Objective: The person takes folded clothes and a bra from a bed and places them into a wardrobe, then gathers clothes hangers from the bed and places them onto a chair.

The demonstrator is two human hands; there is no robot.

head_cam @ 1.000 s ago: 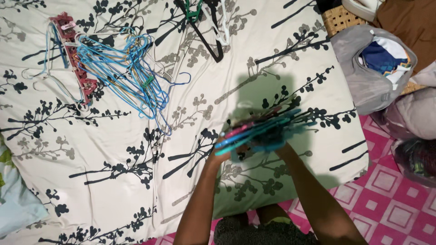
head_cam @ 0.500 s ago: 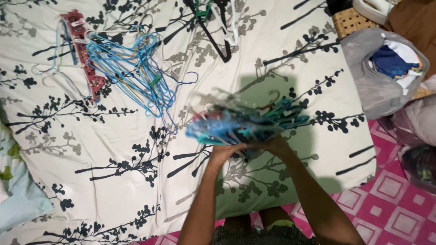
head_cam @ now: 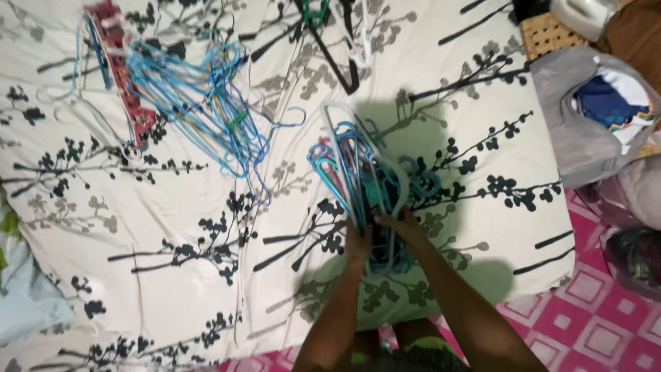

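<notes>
Head view: the left hand (head_cam: 358, 242) and right hand (head_cam: 401, 226) each have their grip closed on a bunch of plastic hangers (head_cam: 361, 176), standing over the bed (head_cam: 172, 289). The bunch is probably light and stiff, but slippery and tangle-prone; it is best held where the hooks gather, though motion blur hides the fingers.

Home bedroom: patterned bedsheet (head_cam: 172, 275), scattered hangers (head_cam: 200, 103).

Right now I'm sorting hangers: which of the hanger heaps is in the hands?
The teal and white bunch near the bed's edge, gripped by the left hand and right hand. The blue heap and the dark ones lie untouched farther up.
</notes>
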